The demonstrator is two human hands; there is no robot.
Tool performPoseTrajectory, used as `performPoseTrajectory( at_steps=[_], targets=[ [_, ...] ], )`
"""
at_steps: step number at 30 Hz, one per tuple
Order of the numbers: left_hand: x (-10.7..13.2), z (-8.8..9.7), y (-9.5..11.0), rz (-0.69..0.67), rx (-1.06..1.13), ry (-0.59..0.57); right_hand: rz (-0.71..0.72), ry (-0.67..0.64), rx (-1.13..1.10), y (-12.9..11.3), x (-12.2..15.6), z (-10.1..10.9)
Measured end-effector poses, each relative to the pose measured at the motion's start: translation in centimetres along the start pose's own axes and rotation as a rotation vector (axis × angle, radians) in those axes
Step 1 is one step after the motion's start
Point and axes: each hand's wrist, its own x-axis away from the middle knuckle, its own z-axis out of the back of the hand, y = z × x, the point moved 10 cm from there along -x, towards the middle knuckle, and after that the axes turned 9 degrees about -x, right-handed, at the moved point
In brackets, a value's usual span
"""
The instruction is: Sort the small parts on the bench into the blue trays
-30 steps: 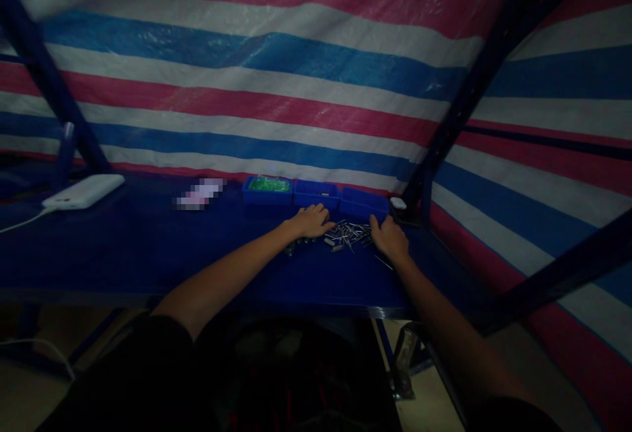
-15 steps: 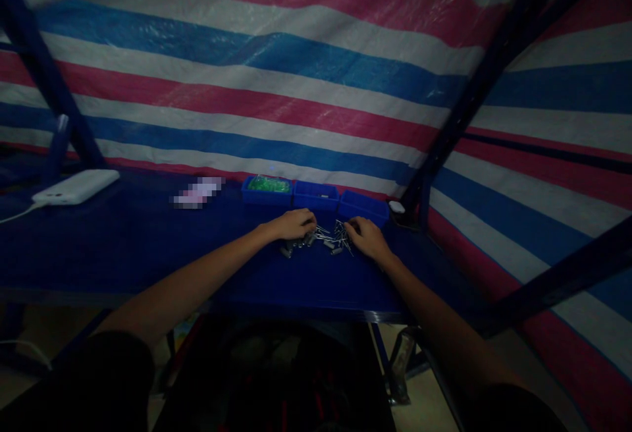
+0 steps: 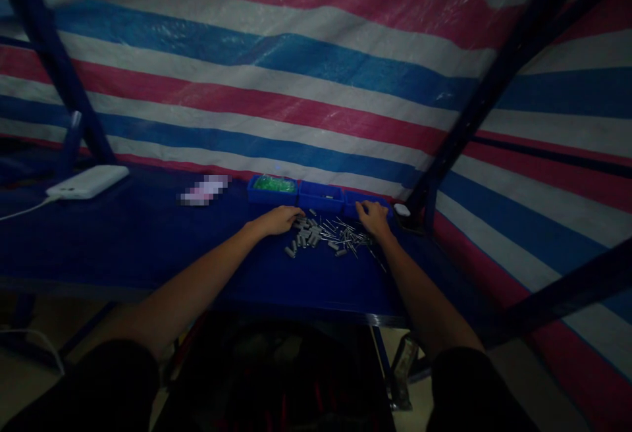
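Striped red, white and blue sheeting (image 3: 276,76) fills background behind our blue desk (image 3: 296,280). Just right of frame centre, thin metal pins (image 3: 351,241) lie flat, long axes crossing many ways; rightmost slants down toward lower right. Pins look silvery, slender, straight. Beside them, left, short grey cylinders (image 3: 315,240) in loose heap, axes mixed. Our left hand (image 3: 280,219), fingers loosely bent, at heap's left edge; right hand (image 3: 374,218), fingers curled, near pins and right blue bin (image 3: 349,207). Whether either pinches anything, we cannot tell.
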Motion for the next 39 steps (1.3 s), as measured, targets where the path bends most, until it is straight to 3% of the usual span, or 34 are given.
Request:
performPoseTrajectory(
  at_steps=[6, 10, 14, 18, 21, 25, 32, 39],
  targets=[
    [0.3, 0.6, -2.0, 0.093, -0.060, 0.071, -0.002, 0.071, -0.024, 0.9, -0.7, -0.3],
    [0.5, 1.2, -2.4, 0.126, -0.064, 0.120, 0.074, 0.166, -0.050, -0.6, -0.2, 1.3],
    [0.7, 2.3, -2.2, 0.158, 0.097, 0.188, 0.180, 0.226, -0.127, -5.1, 1.4, 3.0],
    [0.9, 3.5, -1.5, 0.157, 0.303, 0.279, 0.438, 0.040, -0.208, -12.6, 3.7, 1.3],
    [0.8, 3.6, -0.5, 0.100, 0.416, 0.290, 0.544, -0.038, -0.166, -15.8, 5.1, -0.2],
    [0.7, 2.8, 0.2, 0.060, 0.541, 0.236, 0.561, -0.084, -0.104, -16.2, 5.6, -1.1],
    [0.4, 2.2, 0.4, 0.064, 0.663, 0.217, 0.560, -0.059, -0.101, -16.5, 5.8, -0.3],
    [0.5, 3.2, 1.1, 0.060, 0.677, 0.241, 0.456, -0.026, -0.171, -15.8, 5.4, 0.2]
  ],
)
